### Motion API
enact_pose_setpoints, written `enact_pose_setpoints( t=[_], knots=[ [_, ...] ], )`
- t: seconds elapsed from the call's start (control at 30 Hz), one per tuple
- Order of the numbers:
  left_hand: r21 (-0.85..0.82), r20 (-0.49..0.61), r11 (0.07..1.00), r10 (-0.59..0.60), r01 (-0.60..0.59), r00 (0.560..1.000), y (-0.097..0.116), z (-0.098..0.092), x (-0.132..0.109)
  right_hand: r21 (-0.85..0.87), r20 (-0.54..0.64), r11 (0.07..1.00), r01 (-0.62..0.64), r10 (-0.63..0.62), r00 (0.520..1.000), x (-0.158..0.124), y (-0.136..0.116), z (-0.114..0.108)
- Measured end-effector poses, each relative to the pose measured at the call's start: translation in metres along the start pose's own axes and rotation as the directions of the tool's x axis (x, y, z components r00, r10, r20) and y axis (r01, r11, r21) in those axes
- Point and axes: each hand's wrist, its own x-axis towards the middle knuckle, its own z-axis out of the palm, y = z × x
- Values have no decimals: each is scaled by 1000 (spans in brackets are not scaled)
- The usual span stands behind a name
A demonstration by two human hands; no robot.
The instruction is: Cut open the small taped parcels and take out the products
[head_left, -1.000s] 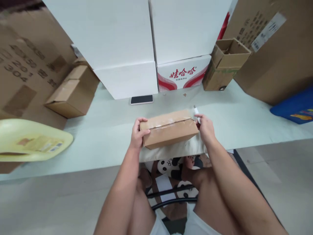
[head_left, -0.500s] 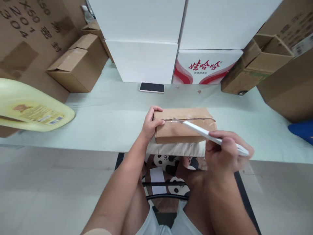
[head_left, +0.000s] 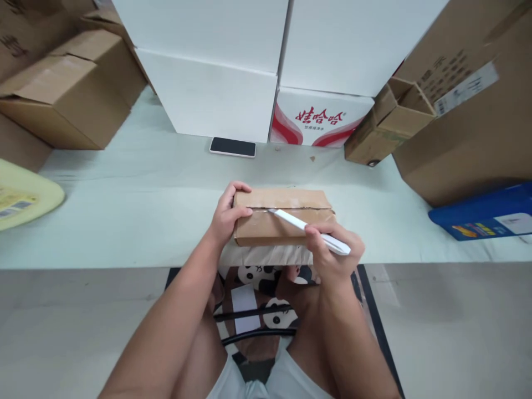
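Note:
A small brown cardboard box (head_left: 286, 224) lies near the front edge of the table, a taped seam running along its top. My left hand (head_left: 228, 213) grips its left end, thumb on the top and fingers round the far side. In my right hand (head_left: 336, 249) is a white utility knife (head_left: 293, 220), held slantwise over the box. Its blade tip meets the seam a little right of my left thumb. The seam looks parted toward the right end.
Behind the box a phone (head_left: 233, 147) lies before stacked white cartons (head_left: 208, 94). An open-topped cardboard box (head_left: 386, 119) and a blue package (head_left: 486, 213) stand right. Left are a brown carton (head_left: 83, 100) and a pale yellow bottle (head_left: 29, 194). The pale tabletop (head_left: 145, 221) ends close below the box.
The knife tip has moved left along the seam, closer to my left thumb. My left hand keeps its hold on the box. The whole view has shifted to the right.

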Motion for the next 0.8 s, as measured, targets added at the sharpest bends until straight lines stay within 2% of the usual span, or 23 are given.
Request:
enact_pose_setpoints(
  t=[0.1,0.17,0.27,0.33,0.37,0.4,0.47,0.53,0.63,0.73,0.8],
  knots=[
    [-26,4,1000,-15,15,1000,1,1,-3,62,-169,991,-121,130,977,0,8,-4],
    [-18,0,1000,-10,10,1000,1,2,-6,264,-272,947,-184,256,928,4,15,-11],
    [-37,-9,999,-21,20,1000,2,2,-6,555,-363,818,-149,399,842,15,31,-25],
    [-88,-25,995,-59,56,998,2,1,-4,578,-410,800,-163,458,789,23,46,-32],
    [-114,-38,991,-76,72,996,3,0,-2,543,-412,810,-221,487,770,26,55,-33],
    [-132,-50,988,-83,76,995,3,-1,0,485,-383,817,-311,518,765,27,65,-34],
    [-130,-66,990,-64,55,996,4,-5,5,311,-227,802,-511,584,779,26,82,-30],
    [-107,-57,994,-28,21,998,4,-9,10,95,-48,800,-593,598,800,23,96,-24],
    [-96,-42,995,-9,5,999,4,-12,13,-158,124,836,-526,545,829,18,107,-14],
    [-108,-51,994,-13,7,999,3,-13,10,-263,255,841,-473,533,807,19,108,-11],
    [-115,-80,993,18,-27,997,2,-12,6,-267,220,850,-454,512,830,19,105,-12]
  ],
)
